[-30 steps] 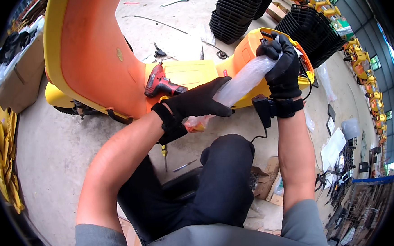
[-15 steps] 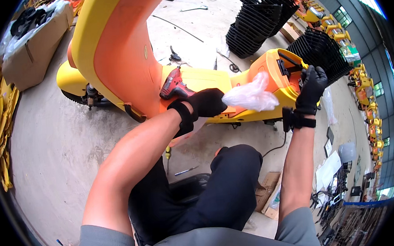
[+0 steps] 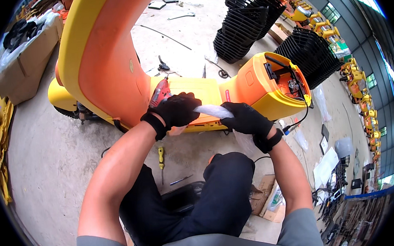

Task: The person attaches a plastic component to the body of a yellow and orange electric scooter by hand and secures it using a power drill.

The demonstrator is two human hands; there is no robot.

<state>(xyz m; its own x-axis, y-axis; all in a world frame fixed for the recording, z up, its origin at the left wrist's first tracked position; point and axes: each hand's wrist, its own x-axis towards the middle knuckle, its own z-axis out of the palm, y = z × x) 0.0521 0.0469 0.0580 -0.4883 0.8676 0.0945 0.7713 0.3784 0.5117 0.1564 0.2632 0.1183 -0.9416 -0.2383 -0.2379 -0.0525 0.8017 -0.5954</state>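
A crumpled clear plastic bag (image 3: 212, 111) is stretched between my two black-gloved hands, above the near edge of the scooter's footboard. My left hand (image 3: 180, 109) is closed on one end of it. My right hand (image 3: 246, 118) grips the other end, and loose film hangs below that hand. The yellow and orange scooter (image 3: 248, 80) stands across in front of me. Its seat compartment is uncovered at the right, with a black cable (image 3: 305, 114) hanging over the rim. Just beyond my left hand, a red power drill (image 3: 161, 92) lies on the footboard, its handle partly hidden.
A yellow-handled screwdriver (image 3: 161, 157) and a thin pen-like tool (image 3: 181, 179) lie on the floor before my knees. Stacked black baskets (image 3: 241, 30) stand beyond the scooter. A large carton (image 3: 31, 65) is at the left; a small carton (image 3: 267, 195) sits by my right leg.
My right hand has come from the seat compartment leftward and taken hold of the bag's free end. My left hand has shifted slightly left. A cable now hangs over the compartment's rim.
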